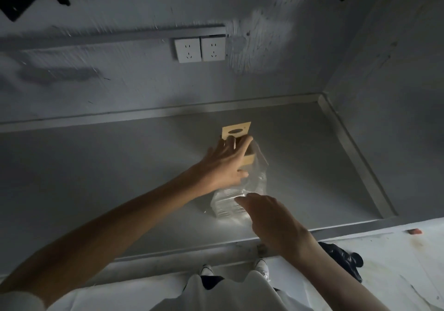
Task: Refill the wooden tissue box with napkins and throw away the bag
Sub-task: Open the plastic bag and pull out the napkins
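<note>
Clearly we are at the start of the job: our left hand [224, 164] reaches for the small light-coloured wooden tissue box with the oval slot in its lid [236, 131], and our right hand [271, 214] comes down on the clear plastic bag of stacked white napkins [230, 202]. Nothing seems to have gone into the box yet, and the bag looks full.

From the head camera, the box stands near the middle of the grey tabletop [96, 178], with the bag lying just at its 6 o'clock, touching or overlapping it. Our left arm stretches in from 8 o'clock, palm down, fingers spread over the box's near side, thumb pointing toward the bag; that grip is laid loosely on the box and not yet closed round it. Our right arm enters from 5 o'clock, wrist bent, fingers curled down onto the bag's near end. Whether they pinch the plastic we cannot tell, since the hand hides its own fingertips.

Next, we judge, the left must steady or lift off the lid while the right opens the bag and draws the stack free; thin plastic may slip or tear.
</note>
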Demonstrator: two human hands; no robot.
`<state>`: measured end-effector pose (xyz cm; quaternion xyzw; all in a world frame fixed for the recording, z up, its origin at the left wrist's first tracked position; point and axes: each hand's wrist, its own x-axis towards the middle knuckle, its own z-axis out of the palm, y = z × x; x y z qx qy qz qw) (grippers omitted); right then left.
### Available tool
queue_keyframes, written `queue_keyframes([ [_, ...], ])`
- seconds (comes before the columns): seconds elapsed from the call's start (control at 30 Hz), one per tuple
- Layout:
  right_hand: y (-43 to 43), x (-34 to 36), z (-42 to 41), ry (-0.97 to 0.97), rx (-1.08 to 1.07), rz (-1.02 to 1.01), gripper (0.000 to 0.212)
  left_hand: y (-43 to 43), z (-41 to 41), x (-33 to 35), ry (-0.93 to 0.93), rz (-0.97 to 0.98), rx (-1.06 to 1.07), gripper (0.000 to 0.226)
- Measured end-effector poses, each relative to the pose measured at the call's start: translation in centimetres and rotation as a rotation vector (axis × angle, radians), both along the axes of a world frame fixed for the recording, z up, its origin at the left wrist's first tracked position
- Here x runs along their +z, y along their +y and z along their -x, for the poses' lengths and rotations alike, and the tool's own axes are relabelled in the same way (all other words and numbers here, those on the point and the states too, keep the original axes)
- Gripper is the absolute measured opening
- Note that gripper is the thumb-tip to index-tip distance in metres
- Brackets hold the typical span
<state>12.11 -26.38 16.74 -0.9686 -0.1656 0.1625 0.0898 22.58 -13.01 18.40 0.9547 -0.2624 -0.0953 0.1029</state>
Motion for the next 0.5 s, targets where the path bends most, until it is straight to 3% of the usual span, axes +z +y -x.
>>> queue_keyframes([
  [0.1, -0.1, 0.3, -0.2, -0.104, -0.058, 0.090, 0.049, 0.8, 1.6, -1.2, 0.006, 0.144, 0.055, 0.078],
  [0.2, -0.2, 1.2, 0.0, 0.025, -0.015, 0.179, 0.035, 1.0, 2.2, -0.9, 0.098, 0.326, 0.050, 0.077],
  [0.27, 0.2, 1.6, -0.6, 0.102, -0.040, 0.179, 0.030, 1.1, 2.2, -0.6, 0.051, 0.360, 0.008, 0.075],
  [0.37, 1.3, 1.1, -2.6, 0.002, -0.047, 0.139, 0.032, 1.2, 2.3, -0.4, 0.035, 0.338, -0.012, 0.063],
  [0.43, 1.7, 0.2, -3.7, 0.001, -0.013, 0.129, 0.036, 1.5, 2.2, -0.4, 0.151, 0.291, 0.000, 0.066],
  [0.5, 1.4, -0.2, -4.3, 0.069, -0.017, 0.089, 0.040, 1.9, 1.8, 0.2, 0.385, 0.288, 0.004, 0.076],
])
